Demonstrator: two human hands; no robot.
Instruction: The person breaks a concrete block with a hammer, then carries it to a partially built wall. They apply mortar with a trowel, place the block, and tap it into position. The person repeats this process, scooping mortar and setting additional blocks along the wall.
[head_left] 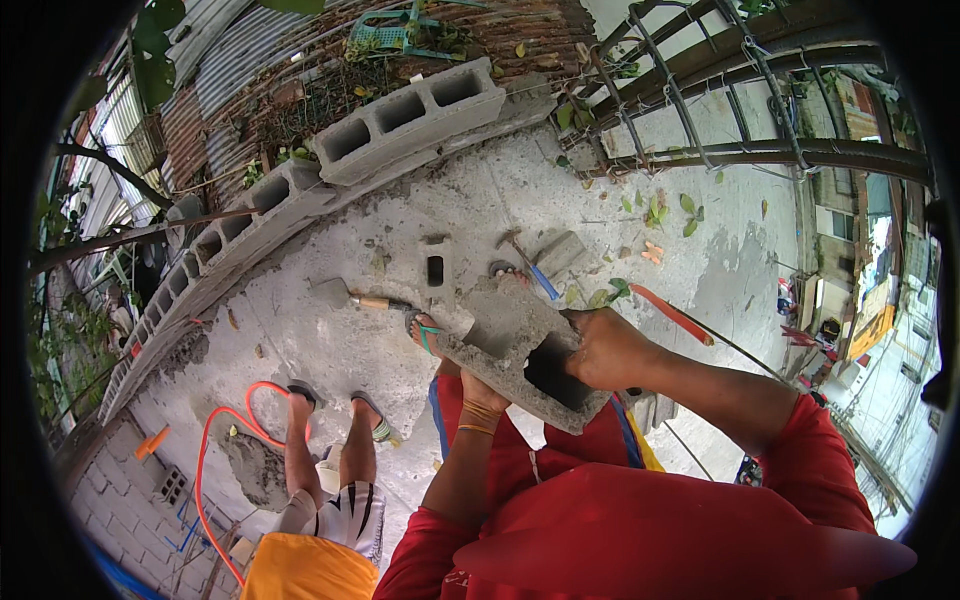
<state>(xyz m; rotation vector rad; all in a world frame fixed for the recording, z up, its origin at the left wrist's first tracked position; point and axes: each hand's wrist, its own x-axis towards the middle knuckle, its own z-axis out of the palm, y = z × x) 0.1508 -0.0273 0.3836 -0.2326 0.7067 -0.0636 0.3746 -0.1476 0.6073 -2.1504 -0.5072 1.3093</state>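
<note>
In front of my lap I hold a grey concrete hollow block [525, 315], tilted, with a broken far end. My left hand [484, 393] is closed under its near left side, with rubber bands round the wrist. The fingers of my right hand [606, 350] grip the wall at the right end, partly out of sight in the open cell. Beyond the block lie a claw hammer [544, 282] with a blue handle and a smaller cut block piece [436, 264]. A trowel [335, 293] with a wooden handle rests by my left foot.
A curved low wall of hollow blocks [240, 232] runs along the left, with a loose block [410, 122] on top. Tied steel bars [720, 150] stand at upper right. A person in an orange shirt [305, 568] stands at left beside an orange hose [203, 470] and mortar [257, 470].
</note>
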